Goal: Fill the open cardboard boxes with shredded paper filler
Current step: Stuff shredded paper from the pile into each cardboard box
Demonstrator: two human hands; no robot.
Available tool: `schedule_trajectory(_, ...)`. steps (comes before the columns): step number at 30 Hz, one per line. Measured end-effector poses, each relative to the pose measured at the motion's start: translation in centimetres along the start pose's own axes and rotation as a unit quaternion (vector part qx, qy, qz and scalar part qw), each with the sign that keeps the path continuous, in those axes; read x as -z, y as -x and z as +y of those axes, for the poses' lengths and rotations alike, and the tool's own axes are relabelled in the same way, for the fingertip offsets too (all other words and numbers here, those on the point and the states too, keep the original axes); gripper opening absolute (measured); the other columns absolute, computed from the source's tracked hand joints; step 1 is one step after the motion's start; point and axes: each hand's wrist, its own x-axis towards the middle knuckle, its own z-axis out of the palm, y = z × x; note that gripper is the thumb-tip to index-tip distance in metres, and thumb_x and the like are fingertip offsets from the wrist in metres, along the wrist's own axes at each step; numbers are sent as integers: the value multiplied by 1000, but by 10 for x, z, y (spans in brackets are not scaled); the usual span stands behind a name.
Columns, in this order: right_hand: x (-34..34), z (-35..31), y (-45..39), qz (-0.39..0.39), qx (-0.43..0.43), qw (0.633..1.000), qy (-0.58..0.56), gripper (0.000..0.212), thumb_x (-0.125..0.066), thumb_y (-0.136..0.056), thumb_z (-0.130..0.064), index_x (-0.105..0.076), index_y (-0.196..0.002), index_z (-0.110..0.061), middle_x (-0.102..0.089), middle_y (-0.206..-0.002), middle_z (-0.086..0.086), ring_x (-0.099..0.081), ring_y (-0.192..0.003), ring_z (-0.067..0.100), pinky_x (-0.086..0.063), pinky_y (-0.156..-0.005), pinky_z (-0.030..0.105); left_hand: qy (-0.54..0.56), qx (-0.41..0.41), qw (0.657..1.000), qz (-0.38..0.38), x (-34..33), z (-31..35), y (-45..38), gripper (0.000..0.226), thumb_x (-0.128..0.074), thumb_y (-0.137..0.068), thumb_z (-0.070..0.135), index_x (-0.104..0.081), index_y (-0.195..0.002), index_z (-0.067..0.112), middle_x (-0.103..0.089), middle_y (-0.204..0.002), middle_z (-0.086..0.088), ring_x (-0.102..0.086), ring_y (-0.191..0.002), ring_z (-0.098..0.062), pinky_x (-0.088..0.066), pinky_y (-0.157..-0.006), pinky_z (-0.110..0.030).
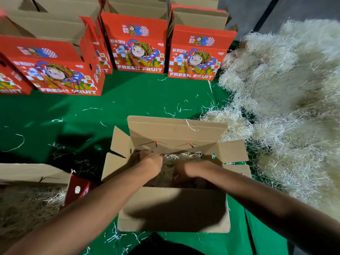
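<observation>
Both hands, left hand (147, 160) and right hand (181, 169), sit buried in the shredded filler (181, 157) inside the open box (173, 208), grip seemingly clenched though shadowed; pressing hard could spill strands over its flaps

Both hands' fingers are buried in the filler (184, 158) inside the open box (174, 208), their grip unreadable.

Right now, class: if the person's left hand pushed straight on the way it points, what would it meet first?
The left hand points forward and down into the open box. It would probably first meet the shredded paper filler, then the box's far wall; depth is unclear.
</observation>
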Motion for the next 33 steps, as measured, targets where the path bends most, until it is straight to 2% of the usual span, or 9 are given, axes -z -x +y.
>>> schedule_trajectory(4, 11, 8, 8, 196, -4, 978, -73, 31, -55, -100, -20, -60, -130, -16, -66, -122, 13, -63, -112, 30, -50, -97, 42, 3, -66, 996, 57, 6, 1, 10, 33, -57, -93, 10, -62, -125, 12, -62, -126, -10, -59, -116, -32, -46, -83, -38)
schedule_trajectory(8, 9, -1, 6, 137, -79, 985, -65, 40, -41, -105, -19, -44, -145, -13, -48, -147, 17, -47, -134, 33, -35, -114, 43, -3, -43, 995, -85, -9, 0, 8, 57, -53, -94, 5, -37, -148, 3, -32, -156, -19, -35, -142, -37, -37, -112, -49)
schedule_trajectory(11, 9, -4, 6, 97, -100, 989, -46, 41, -47, -102, -11, -47, -142, -8, -52, -143, 18, -53, -129, 32, -42, -108, 40, 4, -50, 992, -119, -5, -3, 8, 47, -53, -94, 6, -47, -141, -1, -47, -145, -20, -50, -128, -35, -44, -107, -45)
schedule_trajectory(14, 12, -4, 13, 145, -105, 984, -22, 42, -55, -94, 2, -53, -135, -4, -60, -131, 18, -60, -117, 33, -49, -95, 37, 71, -68, 994, -46, -2, -8, 10, 37, -58, -91, 6, -60, -127, 3, -61, -128, -16, -61, -111, -31, -51, -93, -37)
schedule_trajectory(17, 11, -5, 20, 218, -155, 959, 100, 33, -62, -91, -5, -63, -123, -10, -64, -122, 13, -63, -112, 31, -51, -86, 40, 94, -88, 988, 86, 3, -4, 14, 41, -62, -88, 6, -59, -129, 11, -57, -131, -10, -56, -120, -29, -47, -98, -41)
schedule_trajectory(19, 3, -2, 21, 193, -199, 954, 115, 30, -58, -94, -5, -65, -123, -8, -66, -121, 12, -64, -112, 28, -50, -81, 35, 36, -66, 994, 84, 1, -1, 16, 44, -61, -90, 10, -57, -134, 14, -50, -139, -7, -47, -130, -30, -43, -103, -45)
schedule_trajectory(23, -7, 7, 24, 96, -163, 982, 27, 33, -43, -103, -6, -56, -133, -2, -57, -137, 17, -57, -124, 29, -44, -103, 34, 55, -21, 998, 13, -7, -7, 16, 40, -57, -93, 7, -57, -133, 10, -53, -137, -11, -52, -125, -31, -45, -102, -43)
schedule_trajectory(28, 2, 5, 31, 180, -181, 966, 50, 32, -54, -94, 0, -64, -124, -3, -64, -125, 16, -63, -111, 32, -54, -95, 40, 81, -14, 996, 45, 11, -19, 20, 29, -60, -90, 5, -65, -118, 9, -59, -103, -9, -59, -96, -27, -48, -77, -38)
schedule_trajectory(33, -14, 1, 26, 38, -191, 980, 39, 32, -41, -103, -12, -58, -129, -3, -58, -134, 13, -59, -115, 24, -46, -95, 30, -17, -49, 990, -134, 6, -14, 21, 39, -47, -100, 17, -50, -136, 1, -53, -136, -15, -56, -113, -28, -48, -100, -37)
